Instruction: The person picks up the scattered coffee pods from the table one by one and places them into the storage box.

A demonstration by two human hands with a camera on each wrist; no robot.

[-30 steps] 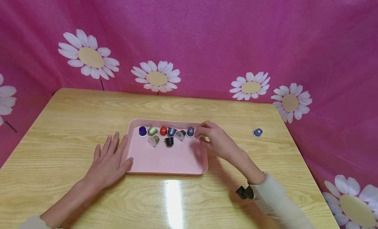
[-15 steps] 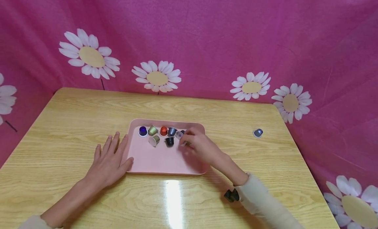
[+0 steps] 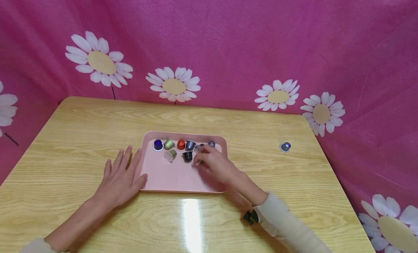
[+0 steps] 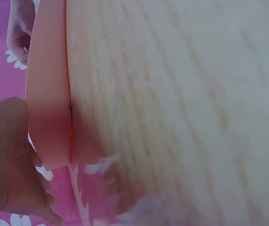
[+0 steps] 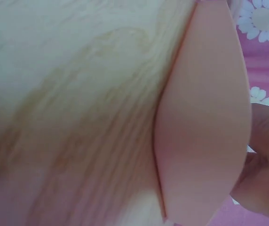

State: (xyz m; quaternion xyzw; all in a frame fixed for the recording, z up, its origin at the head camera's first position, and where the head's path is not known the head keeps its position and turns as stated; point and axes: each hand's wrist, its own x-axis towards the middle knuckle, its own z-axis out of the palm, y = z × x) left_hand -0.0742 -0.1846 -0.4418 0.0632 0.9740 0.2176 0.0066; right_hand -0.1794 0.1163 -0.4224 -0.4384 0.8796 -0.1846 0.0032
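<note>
A pink tray [image 3: 163, 176] holds several coffee capsules: dark blue [image 3: 158, 145], light green [image 3: 168, 144], red [image 3: 181, 145], blue-grey [image 3: 190, 145], black [image 3: 187, 156] and a pale green one on its side [image 3: 170, 156]. Over the tray's right part, my right hand [image 3: 217, 166] pinches a coffee capsule, mostly hidden by the fingers, just right of the black one. A grey-purple capsule [image 3: 211, 144] shows behind that hand. My left hand [image 3: 117, 182] lies with fingers spread at the tray's left edge, thumb by the rim. Both wrist views show the tray's outer wall [image 4: 50, 94], not the capsules.
One blue capsule [image 3: 285, 147] stands apart on the wooden table [image 3: 261, 131], to the right of the tray. Behind the table hangs a magenta cloth [image 3: 222, 46] with white daisies. A dark bow [image 3: 250, 217] hangs at the right cuff.
My right hand has moved left and slightly toward me with the pinched capsule, from the tray's right end to beside the black capsule. The left hand stays put.
</note>
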